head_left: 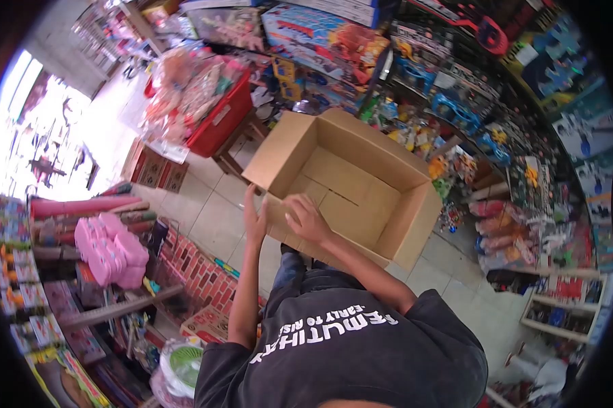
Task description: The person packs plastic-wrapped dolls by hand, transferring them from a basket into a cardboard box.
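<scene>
Your dark T-shirt (347, 347) fills the bottom of the view, w/ both bare arms reaching fwd to 1 cardboard box (361, 197). The box sits right in front of your knees, above the tiled floor (211, 217); can't tell if it's resting on anything. Its mouth is open & tipped up toward you, inside bare. Its long axis runs from upper left to lower right, and the short end w/ a raised flap points toward the upper left.

Left hand (254, 221) is open, fingers (251, 197) straight & flat against the outside of the near-left corner. Right hand (306, 217) is on the near long wall w/ fingers (294, 207) curled over the rim, gripping it.

Just beyond the box's left end stands 1 red crate (221, 119) heaped w/ bagged toys, set on 1 wooden stool (235, 146). Packed toy shelves (469, 115) run close along the far & right sides, so it's tight there. At left is a stack of pink cases (109, 248), count unclear, and a brick-pattern panel (198, 272) by your left leg.

Count: 1 box, 2 hands on it, 1 crate, 1 stool.
</scene>
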The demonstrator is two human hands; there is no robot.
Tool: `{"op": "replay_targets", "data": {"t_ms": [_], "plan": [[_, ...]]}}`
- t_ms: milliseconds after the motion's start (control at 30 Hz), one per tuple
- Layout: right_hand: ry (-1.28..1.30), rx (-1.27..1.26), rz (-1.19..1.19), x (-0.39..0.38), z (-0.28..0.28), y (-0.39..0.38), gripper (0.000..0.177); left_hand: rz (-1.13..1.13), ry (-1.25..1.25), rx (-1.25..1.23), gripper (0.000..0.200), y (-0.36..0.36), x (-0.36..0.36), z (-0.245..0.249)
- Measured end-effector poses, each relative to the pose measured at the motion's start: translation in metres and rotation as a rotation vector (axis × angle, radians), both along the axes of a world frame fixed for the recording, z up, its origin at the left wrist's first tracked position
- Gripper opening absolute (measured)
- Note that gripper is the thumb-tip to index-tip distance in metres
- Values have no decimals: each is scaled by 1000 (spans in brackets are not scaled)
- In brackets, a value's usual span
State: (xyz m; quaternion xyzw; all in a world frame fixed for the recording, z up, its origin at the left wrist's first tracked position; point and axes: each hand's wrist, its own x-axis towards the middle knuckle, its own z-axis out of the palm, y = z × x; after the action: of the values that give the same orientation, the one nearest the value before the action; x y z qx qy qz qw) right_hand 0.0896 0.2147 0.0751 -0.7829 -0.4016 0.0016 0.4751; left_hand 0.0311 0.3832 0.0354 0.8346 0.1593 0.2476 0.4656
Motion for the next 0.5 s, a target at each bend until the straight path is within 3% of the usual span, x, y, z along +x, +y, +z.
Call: {"op": "replay_targets", "data": {"t_ms": [33,100,233,300,333,367,400,433,500], "plan": [[-3,-2,-37,-6,5,-11,32,45,-1,-28,44,-3,-12,5],[606,-155,183,-20,21,-35,30,195,11,-137,42,-9,-41,-10],[781,-226,253,-53,3,-74,32,323,102,-433,38,3,-102,-100],[776,-284,231,-76,-28,-85,37,322,434,-823,32,23,-134,-137],[779,-276,211,-87,-45,-86,37,120,610,-710,36,48,-159,-191],[825,-428,241,-97,-63,-85,40,-82,772,-585,39,71,-178,-232],[868,-581,271,-105,-79,-82,44,-197,930,-596,41,81,-186,-237],[868,-573,256,-112,-86,-77,44,-309,1087,-602,42,89,-189,-236],[1018,-663,149,-126,-105,-64,50,-349,1153,-528,44,101,-184,-229]]}}
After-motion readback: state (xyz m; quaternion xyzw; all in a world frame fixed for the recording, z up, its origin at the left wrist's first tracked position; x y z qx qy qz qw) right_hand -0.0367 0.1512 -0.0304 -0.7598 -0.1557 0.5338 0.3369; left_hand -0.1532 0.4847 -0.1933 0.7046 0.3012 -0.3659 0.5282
